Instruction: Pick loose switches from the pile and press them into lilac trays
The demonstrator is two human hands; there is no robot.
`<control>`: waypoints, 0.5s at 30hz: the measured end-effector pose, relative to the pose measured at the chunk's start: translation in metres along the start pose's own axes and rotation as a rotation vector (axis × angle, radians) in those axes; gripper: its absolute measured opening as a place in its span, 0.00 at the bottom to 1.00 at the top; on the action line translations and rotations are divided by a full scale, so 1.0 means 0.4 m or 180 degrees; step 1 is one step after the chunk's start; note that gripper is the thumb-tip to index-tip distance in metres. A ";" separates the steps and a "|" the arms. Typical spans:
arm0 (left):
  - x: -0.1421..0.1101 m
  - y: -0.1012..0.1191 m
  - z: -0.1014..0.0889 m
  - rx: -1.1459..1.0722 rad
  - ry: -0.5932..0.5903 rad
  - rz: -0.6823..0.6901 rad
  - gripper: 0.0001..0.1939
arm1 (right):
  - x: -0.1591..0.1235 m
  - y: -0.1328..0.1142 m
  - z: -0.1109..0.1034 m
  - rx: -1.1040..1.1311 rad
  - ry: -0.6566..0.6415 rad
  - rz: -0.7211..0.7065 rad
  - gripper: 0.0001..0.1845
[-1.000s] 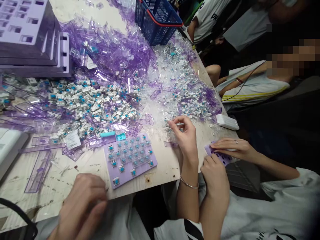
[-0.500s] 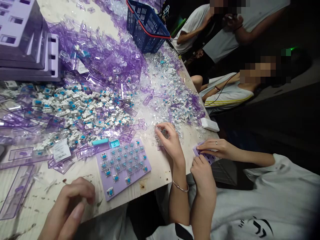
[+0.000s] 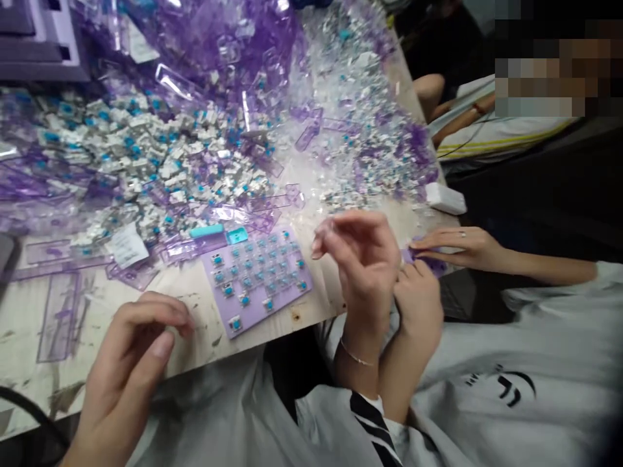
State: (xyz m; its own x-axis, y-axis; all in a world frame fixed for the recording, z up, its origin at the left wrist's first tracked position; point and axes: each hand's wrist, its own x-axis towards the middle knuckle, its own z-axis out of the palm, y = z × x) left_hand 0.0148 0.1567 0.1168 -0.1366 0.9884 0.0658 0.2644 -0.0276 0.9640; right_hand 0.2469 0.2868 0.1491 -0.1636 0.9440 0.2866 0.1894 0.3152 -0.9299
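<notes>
A lilac plate [image 3: 257,275] studded with several blue-stemmed key switches lies near the table's front edge. My left hand [image 3: 131,363] hovers over the edge to the plate's left, fingers curled, thumb pressed to the forefinger; what it pinches is hidden. Just right of the plate, my right hand [image 3: 363,259], with a thin bracelet on its wrist, is raised above the table. Its fingertips are pinched on something small and pale that I cannot make out. A heap of white and blue switches [image 3: 146,162] lies behind the plate.
Clear purple plastic shells [image 3: 219,45] and clear bits [image 3: 355,123] cover the far table. Flat purple strips [image 3: 61,311] lie at the left. A co-worker in a grey shirt sits at my right; that person's hands [image 3: 438,272] hold a small lilac plate at the corner. A white block [image 3: 445,199] sits nearby.
My right hand has lifted from the clear bits on the table and now hangs in the air, pinched. My left hand stays curled at the edge. The view has tilted down and closer.
</notes>
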 end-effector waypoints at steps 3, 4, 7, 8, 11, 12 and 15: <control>-0.011 0.035 -0.005 -0.0033 -0.0148 -0.0127 0.10 | -0.085 -0.036 0.041 0.0246 -0.0754 0.0291 0.16; -0.013 0.039 -0.006 0.0005 -0.0211 -0.0050 0.10 | -0.110 -0.043 0.049 0.0190 -0.0906 0.0288 0.18; -0.012 0.038 -0.005 0.0053 -0.0360 0.0080 0.09 | -0.160 -0.051 0.067 -0.0197 -0.1059 -0.0101 0.19; -0.010 0.036 -0.005 0.0063 -0.0410 0.0096 0.09 | -0.168 -0.050 0.071 -0.0347 -0.1114 -0.0310 0.18; -0.005 0.035 0.001 0.0099 -0.0447 0.0155 0.08 | -0.171 -0.045 0.085 -0.1004 -0.1384 -0.0813 0.12; -0.004 0.036 0.004 0.0157 -0.0420 0.0179 0.08 | -0.169 -0.043 0.089 -0.1249 -0.1439 -0.0907 0.10; -0.003 0.033 0.013 0.0464 -0.0318 0.0276 0.08 | -0.160 -0.037 0.098 -0.1695 -0.1448 -0.1011 0.06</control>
State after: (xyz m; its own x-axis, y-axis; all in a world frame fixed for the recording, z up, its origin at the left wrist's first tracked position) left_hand 0.0235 0.1561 0.1281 -0.0138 0.9934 0.1142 0.4074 -0.0987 0.9079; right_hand 0.2167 0.2178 0.1354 -0.6483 0.7035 0.2912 0.4887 0.6778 -0.5493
